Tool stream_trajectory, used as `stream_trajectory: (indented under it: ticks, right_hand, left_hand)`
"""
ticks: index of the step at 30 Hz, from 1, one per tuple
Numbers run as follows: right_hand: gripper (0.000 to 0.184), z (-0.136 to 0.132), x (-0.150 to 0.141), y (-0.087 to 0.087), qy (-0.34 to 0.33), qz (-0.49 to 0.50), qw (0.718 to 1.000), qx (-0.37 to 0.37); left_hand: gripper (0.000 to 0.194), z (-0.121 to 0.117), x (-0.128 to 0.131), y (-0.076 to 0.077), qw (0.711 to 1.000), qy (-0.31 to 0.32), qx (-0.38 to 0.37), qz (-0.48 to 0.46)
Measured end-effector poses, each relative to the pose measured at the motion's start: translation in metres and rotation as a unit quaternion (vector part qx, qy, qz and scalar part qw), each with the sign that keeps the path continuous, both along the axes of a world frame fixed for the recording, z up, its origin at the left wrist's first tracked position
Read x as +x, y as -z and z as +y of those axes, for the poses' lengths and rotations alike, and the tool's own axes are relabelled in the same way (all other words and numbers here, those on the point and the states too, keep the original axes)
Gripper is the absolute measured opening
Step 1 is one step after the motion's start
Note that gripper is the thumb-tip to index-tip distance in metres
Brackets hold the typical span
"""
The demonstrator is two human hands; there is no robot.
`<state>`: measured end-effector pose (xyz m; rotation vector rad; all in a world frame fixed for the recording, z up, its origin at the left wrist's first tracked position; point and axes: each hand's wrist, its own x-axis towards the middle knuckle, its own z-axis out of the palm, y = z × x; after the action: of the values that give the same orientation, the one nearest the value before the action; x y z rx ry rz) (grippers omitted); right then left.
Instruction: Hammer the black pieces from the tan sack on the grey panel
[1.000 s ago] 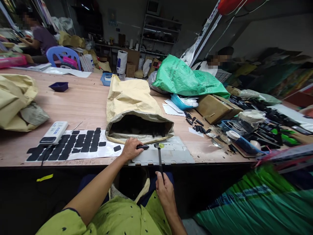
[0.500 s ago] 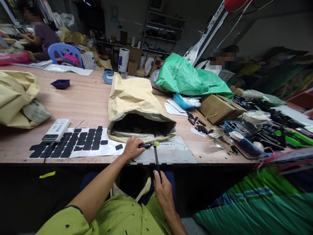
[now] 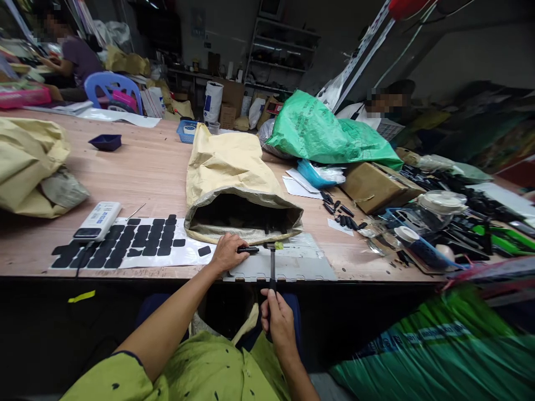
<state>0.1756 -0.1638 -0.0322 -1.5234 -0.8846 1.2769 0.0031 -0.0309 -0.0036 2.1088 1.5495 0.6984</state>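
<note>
My left hand [image 3: 227, 254] rests at the table's front edge, closed on a slim black piece [image 3: 249, 250] that points right over a grey plate [image 3: 288, 262]. In my right hand [image 3: 279, 314] is a small hammer [image 3: 273, 270], gripped by its dark handle. Its head, with a yellow-green face, hangs just right of the black piece's tip, apart from it. Right behind both hands lies a cream sack [image 3: 228, 153], its wide mouth facing me and dark items inside. What the black piece is exactly, I cannot make out.
Left of my hands lie a sheet of black stickers [image 3: 152, 236] and a white box-shaped device [image 3: 98, 221]. To the right are loose black pieces [image 3: 345, 214], a carton [image 3: 374, 186] and a blue basket [image 3: 430, 256]. A green sack [image 3: 326, 131] stands behind. Two people sit farther off.
The hammer's head has shifted right, away from the black piece's tip, and its handle stands straighter. My left hand keeps its place with the black piece.
</note>
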Motion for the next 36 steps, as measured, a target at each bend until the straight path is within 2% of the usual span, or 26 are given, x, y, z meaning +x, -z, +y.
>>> stream_trajectory:
  ticks: [4,7,14,19,21,24,27,30,33,36]
  right_hand:
    - [0.057,0.010,0.012,-0.003,0.025,0.191,0.979,-0.074]
    - [0.056,0.015,0.022,-0.003,0.017,0.270,0.957,-0.104]
    - [0.056,0.016,0.029,-0.002,0.011,0.283,0.951,-0.123]
    - [0.057,0.016,0.028,-0.003,0.012,0.279,0.952,-0.122]
    - [0.057,0.017,0.027,-0.002,0.011,0.280,0.952,-0.120]
    - [0.057,0.017,0.027,-0.002,0.011,0.275,0.954,-0.119]
    - [0.057,0.017,0.028,-0.001,0.011,0.269,0.955,-0.122]
    - [0.057,0.017,0.028,-0.001,0.011,0.266,0.957,-0.119]
    - [0.057,0.017,0.027,-0.001,0.010,0.262,0.958,-0.116]
    - [0.058,0.017,0.027,-0.001,0.009,0.259,0.959,-0.114]
  left_hand:
    - [0.018,0.000,0.000,-0.001,1.000,0.001,0.004,-0.007]
    - [0.016,-0.001,-0.001,-0.001,1.000,0.011,0.011,-0.017]
    - [0.015,-0.002,-0.004,-0.001,0.999,0.042,0.012,-0.021]
    - [0.019,-0.004,-0.011,-0.016,0.996,0.067,-0.058,-0.030]
    - [0.019,-0.013,-0.016,-0.023,0.990,0.096,-0.081,-0.057]
    - [0.014,-0.040,-0.022,-0.027,0.984,0.141,-0.075,-0.073]
    - [0.014,-0.073,-0.028,-0.019,0.988,0.141,-0.039,-0.041]
    - [0.019,-0.101,-0.031,-0.003,0.991,0.134,0.010,0.001]
    - [0.017,-0.117,-0.033,0.014,0.987,0.143,0.048,0.050]
    - [0.010,-0.122,-0.032,0.030,0.982,0.146,0.075,0.088]
